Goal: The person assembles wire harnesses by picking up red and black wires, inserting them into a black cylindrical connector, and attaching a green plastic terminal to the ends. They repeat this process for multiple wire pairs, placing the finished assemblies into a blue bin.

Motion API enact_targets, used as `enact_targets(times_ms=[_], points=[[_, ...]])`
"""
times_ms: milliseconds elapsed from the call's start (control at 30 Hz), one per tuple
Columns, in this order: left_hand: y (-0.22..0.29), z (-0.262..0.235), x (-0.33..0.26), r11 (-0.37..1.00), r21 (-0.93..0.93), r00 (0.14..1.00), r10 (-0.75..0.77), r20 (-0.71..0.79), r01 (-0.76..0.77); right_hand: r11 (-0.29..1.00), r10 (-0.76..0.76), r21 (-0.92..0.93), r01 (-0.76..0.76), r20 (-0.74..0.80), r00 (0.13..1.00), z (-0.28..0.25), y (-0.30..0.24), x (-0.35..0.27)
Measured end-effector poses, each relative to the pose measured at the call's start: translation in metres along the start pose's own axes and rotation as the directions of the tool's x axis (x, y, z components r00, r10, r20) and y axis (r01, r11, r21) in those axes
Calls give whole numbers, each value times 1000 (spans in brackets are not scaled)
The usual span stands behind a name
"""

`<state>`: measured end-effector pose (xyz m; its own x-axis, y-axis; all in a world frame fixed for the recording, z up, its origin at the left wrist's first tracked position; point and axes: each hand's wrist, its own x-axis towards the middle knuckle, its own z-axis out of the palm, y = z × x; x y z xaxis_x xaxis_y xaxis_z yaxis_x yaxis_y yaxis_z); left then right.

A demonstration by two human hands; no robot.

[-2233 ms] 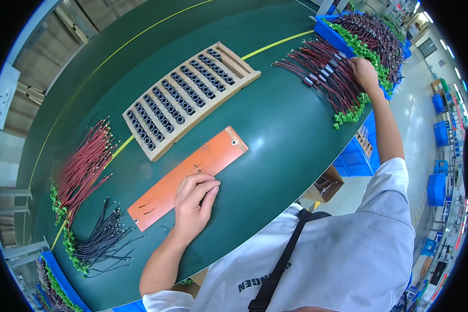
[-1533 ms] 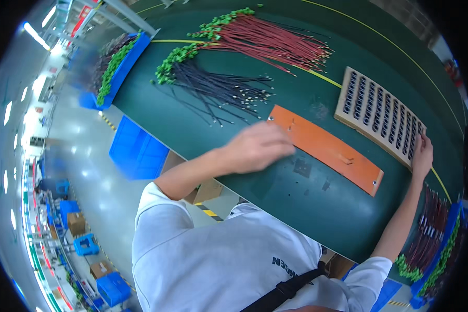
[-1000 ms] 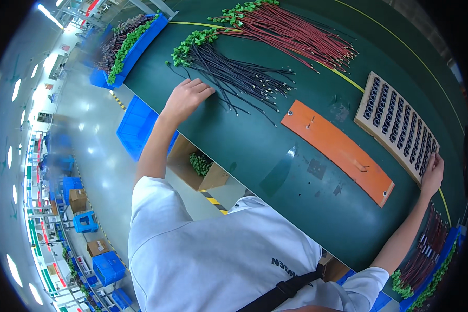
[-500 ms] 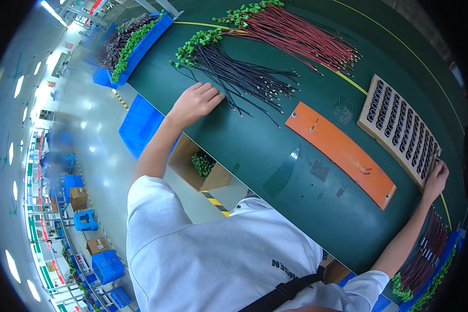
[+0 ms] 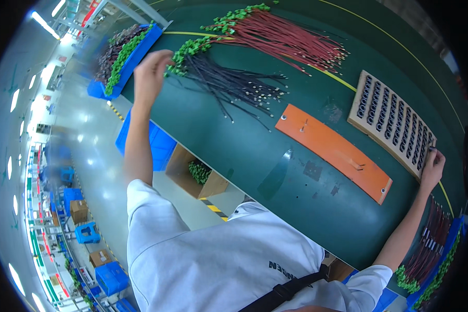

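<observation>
My left hand [image 5: 152,72] is raised at the table's left edge, fingers bent together beside the green connectors at the end of the black wires [image 5: 229,75]. What it pinches, if anything, is hidden. At the right, my right hand [image 5: 433,167] has its fingers closed at the near right corner of a tan tray [image 5: 354,115] holding rows of small black round parts. Something small and dark shows at those fingertips, too small to name. Between the hands lies an orange curved board [image 5: 330,151] with upright metal pins.
Red wires [image 5: 291,39] with green connectors lie behind the black ones. A blue bin [image 5: 140,54] of wires sits at the table's left corner, another [image 5: 447,265] at the lower right. Below the table edge stands a cardboard box [image 5: 187,174] with green connectors inside.
My left hand has moved left and away from me, from the near side of the black wires to their green connector ends. The right hand stays at the tray's corner.
</observation>
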<state>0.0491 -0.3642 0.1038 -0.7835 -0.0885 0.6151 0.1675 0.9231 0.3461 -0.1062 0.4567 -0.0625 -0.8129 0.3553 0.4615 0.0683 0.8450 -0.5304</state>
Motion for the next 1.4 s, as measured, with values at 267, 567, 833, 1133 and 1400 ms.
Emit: enact_targets(times_ms=[267,567,833,1133,1400], points=[[81,92,93,714,319,781,584,221,-624,985,-10,172,17,-41,999,-6,-13,-6],[89,230,106,812,38,724,496,479,-582,993,25,113,-19,-46,999,-9,-42,-14],[96,257,110,776,-70,638,563,526,-627,990,31,142,-22,-60,998,-13,-50,-17],[95,252,106,774,-121,634,588,503,-622,994,69,85,-68,-15,997,-16,-55,-18],[108,262,117,756,-33,698,619,360,-653,995,55,80,-53,-23,998,-18,-55,-19]])
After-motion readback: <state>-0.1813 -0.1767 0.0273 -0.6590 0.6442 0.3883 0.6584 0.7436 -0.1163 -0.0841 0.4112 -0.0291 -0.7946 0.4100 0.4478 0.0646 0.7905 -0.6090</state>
